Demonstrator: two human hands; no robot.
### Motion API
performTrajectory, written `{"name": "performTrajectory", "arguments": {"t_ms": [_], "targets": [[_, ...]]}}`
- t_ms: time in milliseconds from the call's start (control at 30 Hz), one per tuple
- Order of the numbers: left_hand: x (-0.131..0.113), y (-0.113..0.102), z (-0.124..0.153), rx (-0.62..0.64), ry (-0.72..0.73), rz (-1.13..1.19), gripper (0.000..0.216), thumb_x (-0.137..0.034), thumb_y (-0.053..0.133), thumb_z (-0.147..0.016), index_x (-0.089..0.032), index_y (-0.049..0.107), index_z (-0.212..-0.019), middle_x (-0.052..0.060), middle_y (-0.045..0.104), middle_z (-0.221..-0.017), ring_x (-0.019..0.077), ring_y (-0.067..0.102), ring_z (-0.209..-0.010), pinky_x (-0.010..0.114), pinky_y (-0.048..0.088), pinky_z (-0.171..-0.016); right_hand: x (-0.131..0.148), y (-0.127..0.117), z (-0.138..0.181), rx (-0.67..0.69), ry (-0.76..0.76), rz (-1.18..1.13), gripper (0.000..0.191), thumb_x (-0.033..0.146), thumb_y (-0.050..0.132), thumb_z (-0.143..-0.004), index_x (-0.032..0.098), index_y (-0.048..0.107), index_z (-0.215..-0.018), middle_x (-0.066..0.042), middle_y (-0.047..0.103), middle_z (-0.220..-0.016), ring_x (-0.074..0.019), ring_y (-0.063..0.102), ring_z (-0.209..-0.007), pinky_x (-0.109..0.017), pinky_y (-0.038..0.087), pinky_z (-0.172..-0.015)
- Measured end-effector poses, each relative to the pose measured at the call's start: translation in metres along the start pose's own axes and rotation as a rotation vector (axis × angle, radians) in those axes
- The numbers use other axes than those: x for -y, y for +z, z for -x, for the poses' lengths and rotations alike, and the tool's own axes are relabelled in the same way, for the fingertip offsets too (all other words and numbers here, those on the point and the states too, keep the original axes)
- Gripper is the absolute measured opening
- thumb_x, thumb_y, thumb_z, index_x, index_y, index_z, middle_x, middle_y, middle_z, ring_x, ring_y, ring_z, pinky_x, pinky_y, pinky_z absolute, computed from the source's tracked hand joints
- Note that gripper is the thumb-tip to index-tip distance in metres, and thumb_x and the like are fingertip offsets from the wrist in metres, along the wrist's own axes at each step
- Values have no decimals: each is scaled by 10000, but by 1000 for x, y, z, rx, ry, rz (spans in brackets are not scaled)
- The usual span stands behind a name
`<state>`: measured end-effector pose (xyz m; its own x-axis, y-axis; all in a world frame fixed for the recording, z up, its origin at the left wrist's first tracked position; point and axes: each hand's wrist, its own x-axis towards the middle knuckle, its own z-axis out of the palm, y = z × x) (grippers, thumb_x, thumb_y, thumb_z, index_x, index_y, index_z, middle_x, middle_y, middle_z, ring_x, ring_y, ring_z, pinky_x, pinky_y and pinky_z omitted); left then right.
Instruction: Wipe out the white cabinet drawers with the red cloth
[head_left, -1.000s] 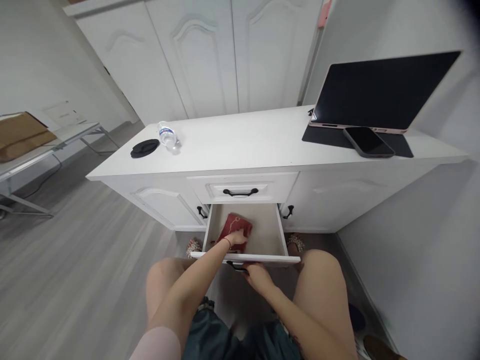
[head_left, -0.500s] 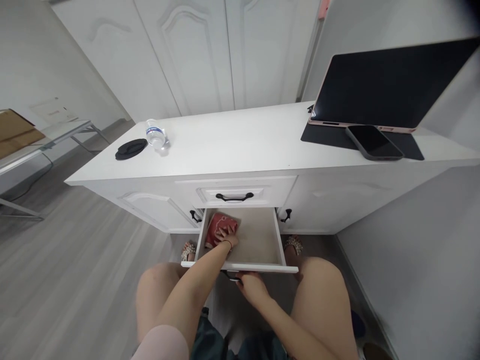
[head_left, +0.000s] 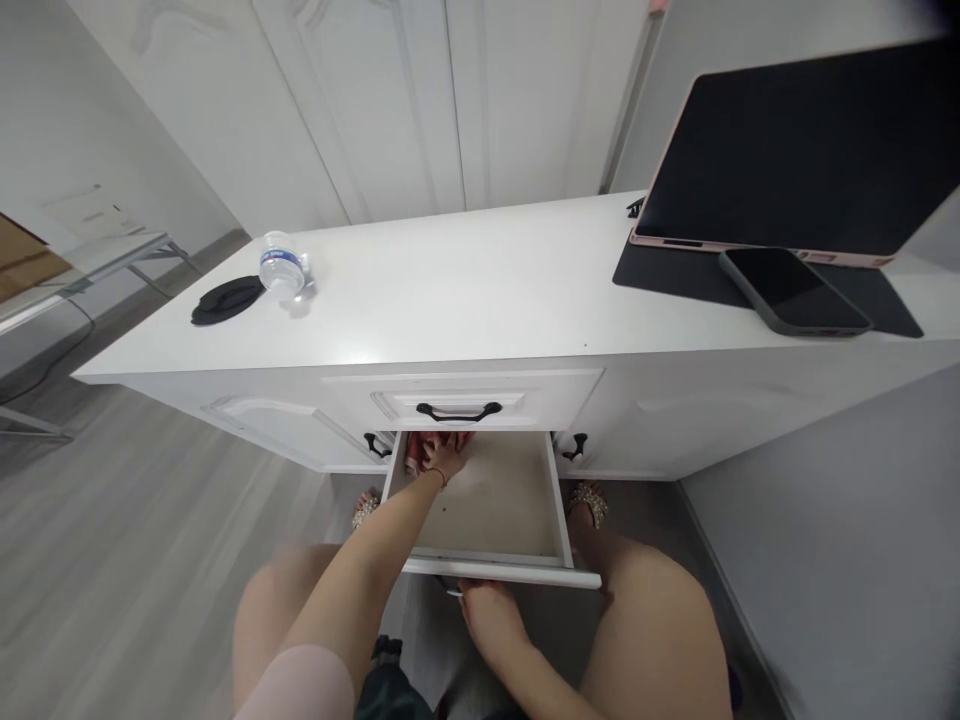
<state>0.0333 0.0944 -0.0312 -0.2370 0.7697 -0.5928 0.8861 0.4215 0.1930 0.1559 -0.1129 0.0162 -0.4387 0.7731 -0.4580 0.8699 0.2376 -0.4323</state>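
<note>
A white drawer (head_left: 517, 500) stands pulled out of the cabinet between my knees. Inside it, at the back left, lies a folded red cloth item with a pale pattern (head_left: 413, 455), partly hidden under the cabinet's upper drawer. My left hand (head_left: 448, 459) rests on the red cloth with fingers spread, reaching over the drawer front. Below that front, my right hand (head_left: 491, 612) is closed at the black drawer handle (head_left: 448, 587); its fingertips are hidden under the edge.
On the white cabinet top (head_left: 450, 290) are a clear plastic bottle (head_left: 283, 268), a flat black item (head_left: 227, 299), a laptop (head_left: 802, 150) and a phone (head_left: 795, 290). The closed upper drawer has a black handle (head_left: 459, 412). A wall (head_left: 847, 530) borders the right side.
The red cloth has slid toward the back of the drawer under my left hand. The drawer front sits closer to me, with my right hand still at its handle. The view has shifted slightly.
</note>
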Motion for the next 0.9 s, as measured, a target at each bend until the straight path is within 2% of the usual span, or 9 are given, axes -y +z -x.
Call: {"name": "performTrajectory", "arguments": {"t_ms": [100,200,300,400,500,600,700,900], "targets": [[-19,6,-6,-28,-24,-27,751,-430,514,-790,-319,210,-1469,89,-10,-1587,437,-59,-1400,654,187,-1030,5,1,0,15,13,49,384,80,426,-840,164,641,-1147,-138,702,-1035,-281,681,-891,-341,536,-737],[-43,12,-7,-5,56,-59,748,-427,527,-765,-337,252,-1455,61,40,-1588,440,-57,-1399,661,155,-1042,8,2,-2,40,21,68,370,78,464,-832,144,640,-1152,-146,706,-1022,-271,684,-890,-322,539,-739],[-70,20,-2,42,149,-84,769,-377,542,-734,-322,270,-1452,81,98,-1580,446,-14,-1400,670,153,-1037,9,3,-5,72,3,60,347,90,481,-837,143,654,-1132,-146,704,-1034,-260,674,-939,-306,530,-778],[-96,29,8,90,236,-76,807,-364,553,-717,-336,237,-1459,91,80,-1579,449,-8,-1399,681,155,-1029,6,3,-6,74,-20,26,363,126,477,-852,146,624,-1183,-153,680,-1106,-275,651,-1002,-337,521,-822],[-110,39,18,105,301,-77,810,-322,578,-696,-363,265,-1441,79,70,-1576,448,-6,-1399,688,141,-1031,4,4,-6,55,-36,-24,363,140,480,-852,126,617,-1187,-175,661,-1141,-306,629,-1044,-384,503,-863],[-108,45,23,56,394,-104,766,-269,608,-675,-347,355,-1394,95,139,-1545,462,56,-1386,706,172,-1010,2,5,-4,41,-40,-60,366,137,493,-841,108,617,-1184,-195,663,-1122,-316,631,-1033,-394,503,-849],[-97,47,26,33,538,-176,680,-258,611,-700,-332,412,-1347,108,228,-1492,463,106,-1368,716,225,-982,2,4,-3,30,-53,-50,359,136,490,-842,117,623,-1175,-184,671,-1110,-300,635,-1029,-372,504,-844],[-82,51,39,15,722,-394,559,-175,560,-753,-267,496,-1300,121,272,-1456,467,202,-1306,642,350,-942,4,-1,-1,33,-56,-4,332,156,470,-865,113,630,-1153,-177,684,-1069,-295,650,-989,-369,517,-808]]}}
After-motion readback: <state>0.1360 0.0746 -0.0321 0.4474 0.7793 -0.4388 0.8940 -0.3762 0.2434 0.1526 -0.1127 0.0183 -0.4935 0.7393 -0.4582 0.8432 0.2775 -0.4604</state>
